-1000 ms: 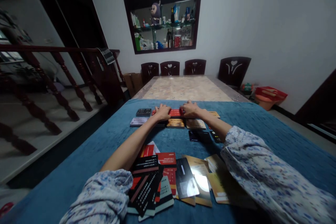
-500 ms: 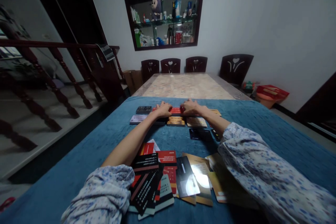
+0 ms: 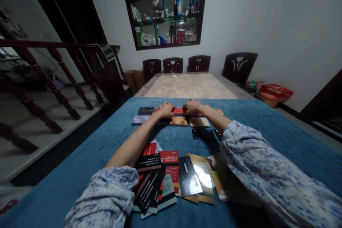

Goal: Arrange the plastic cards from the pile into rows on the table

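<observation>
My left hand and my right hand reach across to the back row of cards. Between them lies a stack of red cards, with curled fingers at its left and right ends; the fingertips are partly hidden. Just nearer sit a stack of gold cards and a stack of cream cards. To the left are a dark card stack and a pale lilac card stack. A single black card lies in front of the cream stack.
Loose black, red, grey and gold cards are spread overlapping on the blue cloth between my forearms. Beyond the cloth the bare tabletop runs back toward dark chairs. A railing stands on the left.
Both hands keep almost the same place at the red stack. The whole view has shifted slightly, with the cards appearing a little higher. No stack has visibly moved on the cloth.
</observation>
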The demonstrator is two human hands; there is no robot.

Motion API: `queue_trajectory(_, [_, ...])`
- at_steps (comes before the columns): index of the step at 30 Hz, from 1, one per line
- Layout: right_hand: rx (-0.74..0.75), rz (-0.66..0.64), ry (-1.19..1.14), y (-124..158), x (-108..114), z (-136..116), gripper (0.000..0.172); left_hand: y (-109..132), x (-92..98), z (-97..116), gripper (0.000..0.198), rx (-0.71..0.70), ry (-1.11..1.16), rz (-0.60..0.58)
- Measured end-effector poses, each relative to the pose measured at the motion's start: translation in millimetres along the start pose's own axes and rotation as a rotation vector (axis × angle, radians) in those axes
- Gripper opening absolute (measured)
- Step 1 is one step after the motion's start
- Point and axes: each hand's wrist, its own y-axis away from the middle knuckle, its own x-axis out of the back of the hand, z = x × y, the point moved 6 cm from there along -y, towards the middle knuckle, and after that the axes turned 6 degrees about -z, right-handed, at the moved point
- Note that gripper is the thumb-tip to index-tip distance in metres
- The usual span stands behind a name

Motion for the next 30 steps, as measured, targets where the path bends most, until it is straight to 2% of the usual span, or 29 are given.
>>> queue_trajectory(5, [0.007,-0.005,0.041,-1.1,-2.5,1.8,0.039,-0.3,-1.9,-0.6,0.037,-0.003,0.007,0.006])
queue_trajectory(9, [0.005,0.019,0.041,-0.1,-3.1,5.1,0.051,0.4,-1.6,-0.7,0.048,-0.016,0.035,0.037])
queue_trajectory(12, [0.021,0.052,0.014,2.9,-1.9,6.8,0.057,3.0,-0.8,-0.7,0.047,-0.026,0.065,0.077])
queue_trajectory(17, [0.057,0.157,-0.021,19.2,5.8,6.3,0.046,11.7,-2.5,1.6,0.046,-0.053,0.058,0.107])
queue_trajectory(23, [0.092,0.214,0.004,46.3,10.7,4.8,0.030,25.7,-1.2,8.3,0.045,-0.087,0.043,0.145])
queue_trajectory(30, [0.105,0.256,-0.006,75.8,4.8,6.7,0.021,50.8,3.3,30.5,0.042,-0.128,0.028,0.157])
